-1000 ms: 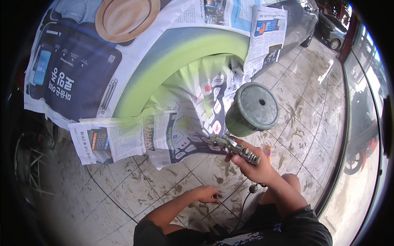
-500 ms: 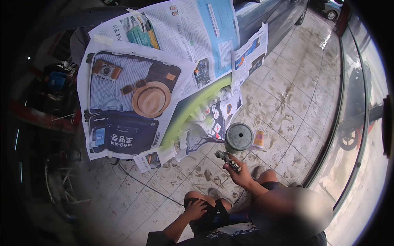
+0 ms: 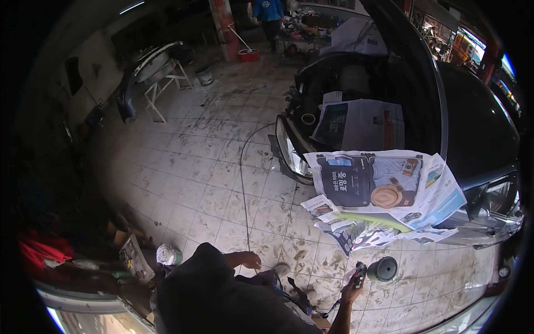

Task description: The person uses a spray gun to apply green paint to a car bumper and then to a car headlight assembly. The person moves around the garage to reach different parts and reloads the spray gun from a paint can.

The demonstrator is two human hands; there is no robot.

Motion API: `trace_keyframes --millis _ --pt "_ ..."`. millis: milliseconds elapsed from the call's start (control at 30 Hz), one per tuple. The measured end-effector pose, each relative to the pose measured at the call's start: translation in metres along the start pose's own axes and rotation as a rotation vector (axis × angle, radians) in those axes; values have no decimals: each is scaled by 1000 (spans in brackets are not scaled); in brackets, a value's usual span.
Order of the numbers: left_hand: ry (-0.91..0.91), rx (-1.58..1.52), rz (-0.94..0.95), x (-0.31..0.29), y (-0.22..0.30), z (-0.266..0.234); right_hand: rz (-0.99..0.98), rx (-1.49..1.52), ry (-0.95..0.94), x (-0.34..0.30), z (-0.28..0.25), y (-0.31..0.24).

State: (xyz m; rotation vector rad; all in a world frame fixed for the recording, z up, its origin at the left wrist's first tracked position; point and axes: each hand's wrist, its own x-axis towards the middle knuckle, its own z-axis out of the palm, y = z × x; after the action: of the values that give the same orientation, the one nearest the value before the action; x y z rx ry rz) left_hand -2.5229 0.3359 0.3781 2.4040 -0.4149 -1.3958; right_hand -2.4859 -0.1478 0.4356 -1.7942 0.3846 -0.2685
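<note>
My right hand (image 3: 351, 290) is wrapped around the handle of a spray gun (image 3: 360, 271). A round, dark grey-green cup (image 3: 384, 269) is attached to the gun. The gun is apart from the newspaper sheets (image 3: 384, 181) that cover the side of a dark car. Between the sheets shows a curved strip of yellow-green paint (image 3: 378, 220). My left hand (image 3: 251, 260) is to the left, held in front of my body with nothing visible in it. Its fingers look loosely bent and not closed.
The car's hood (image 3: 420, 61) is raised, with a headlight (image 3: 290, 146) at its front. A hose (image 3: 242, 178) runs across the tiled floor. To the left are a stand (image 3: 157, 92) bearing a car part and a bucket (image 3: 204, 77). A person in blue (image 3: 268, 14) stands far back.
The view has swung left and widened, now showing the car's front and the workshop. My left hand has come off my leg. The spray gun remains in my right hand.
</note>
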Motion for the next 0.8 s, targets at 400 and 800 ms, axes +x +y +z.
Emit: trace_keyframes --millis 400,800 --pt "355 -182 -407 -190 -113 235 65 -356 -943 -177 138 -86" --pt "867 -146 -229 -214 -165 51 -92 -176 -1630 -268 375 -112"
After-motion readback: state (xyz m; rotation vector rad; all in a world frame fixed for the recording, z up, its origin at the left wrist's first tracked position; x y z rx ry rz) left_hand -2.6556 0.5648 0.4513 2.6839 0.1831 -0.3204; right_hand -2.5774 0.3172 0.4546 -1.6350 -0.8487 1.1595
